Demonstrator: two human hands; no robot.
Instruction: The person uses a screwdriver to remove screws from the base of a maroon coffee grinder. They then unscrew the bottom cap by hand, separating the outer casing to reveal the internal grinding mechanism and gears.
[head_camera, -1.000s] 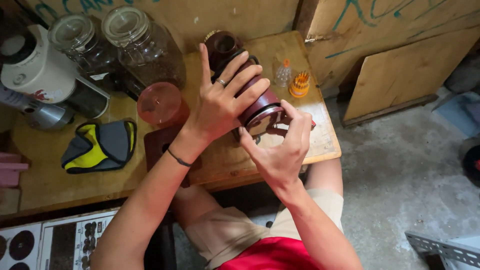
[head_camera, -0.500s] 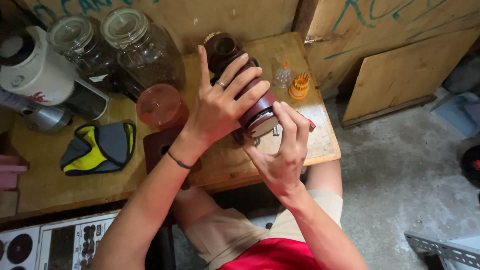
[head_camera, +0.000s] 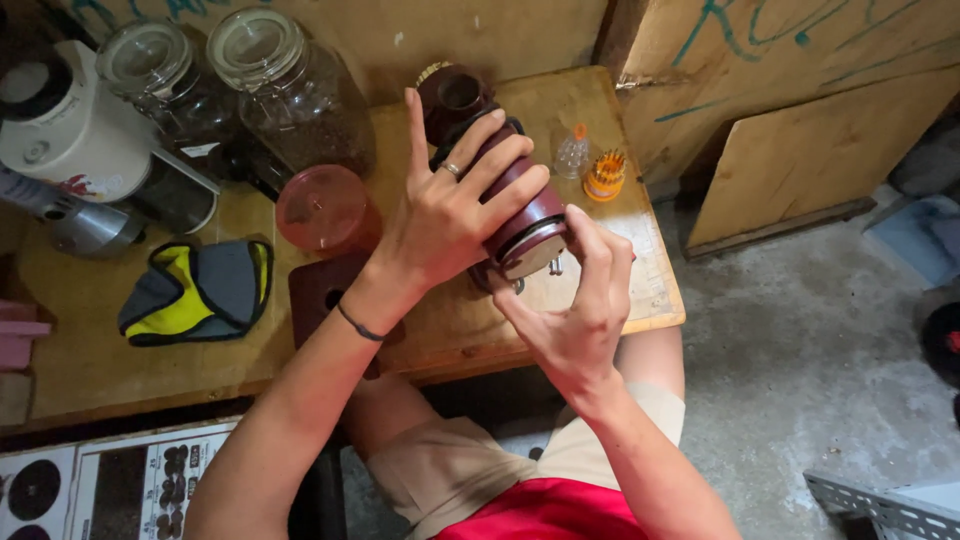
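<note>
Grinder body held over wooden table, 2 hands engaged

Item 1: dark red cylindrical grinder body (head_camera: 520, 205), tilted, its metal-rimmed end (head_camera: 530, 250) turned toward us, lifted just above the wooden table (head_camera: 640, 300) near its right end. We clamp our left hand (head_camera: 445, 215) over the top of it, fingers spread and wrapped on the barrel, a ring on 1 finger and a dark band at the wrist. Our right hand (head_camera: 575, 310) closes its fingertips on the metal-rimmed end from below.

Item 2: round translucent red lid (head_camera: 325, 208), lying flat on the table just left of the left hand.

Item 3: 2 large glass jars (head_camera: 290, 95) with dark contents, standing at the back of the table.

Item 4: white appliance (head_camera: 65, 130), far left, beside the jars.

Item 5: yellow and grey cloth pouch (head_camera: 195, 290), lying left of the lid.

Item 6: small orange bit holder (head_camera: 605, 175) and clear cap (head_camera: 572, 155), close beside each other, behind the grinder.
</note>
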